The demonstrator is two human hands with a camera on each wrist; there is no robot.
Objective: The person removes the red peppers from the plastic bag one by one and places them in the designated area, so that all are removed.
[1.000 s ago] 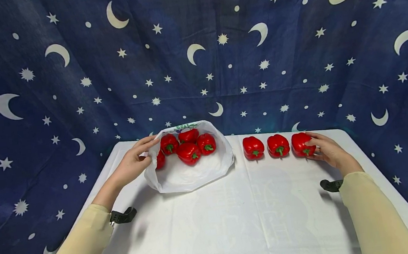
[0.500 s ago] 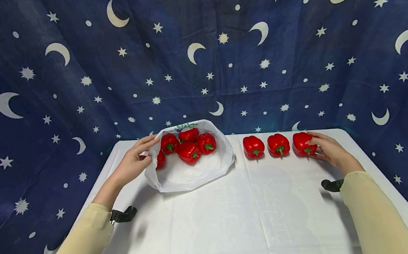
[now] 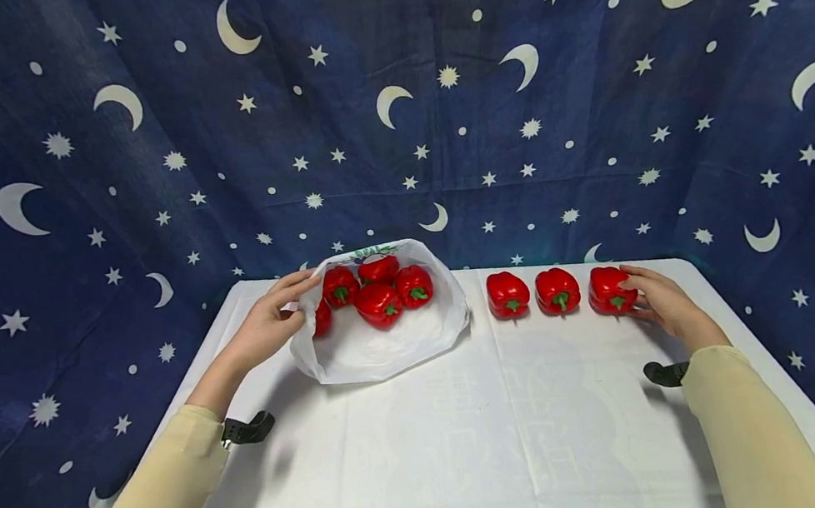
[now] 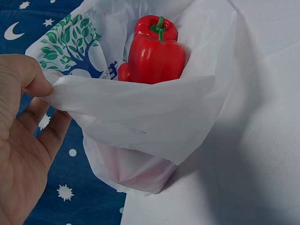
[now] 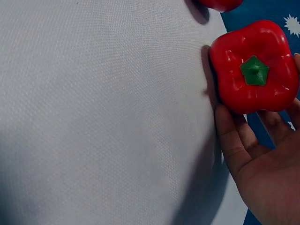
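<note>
My left hand [image 3: 268,324] pinches the edge of a white plastic bag [image 3: 382,361], keeping its mouth spread. Several red bell peppers [image 3: 378,305] with green stems lie inside. The left wrist view shows a tree print [image 4: 77,44] on the bag and the thumb over its rim. At the right, my right hand [image 3: 666,307] has its fingers round the side of another red bell pepper [image 3: 610,289], the last of a row of three. In the right wrist view that pepper's stem [image 5: 254,70] faces the camera, and part of the fingers is hidden behind it.
Two more red bell peppers, one nearer the bag [image 3: 507,294] and one in the middle [image 3: 557,291], stand in the row. A white cloth [image 3: 460,449] covers the table. A dark blue curtain [image 3: 332,120] with moons and stars hangs behind and at both sides.
The right-hand pepper has shifted slightly to the right with my right hand, widening its gap from the middle one. My left hand and the bag have stayed in place.
</note>
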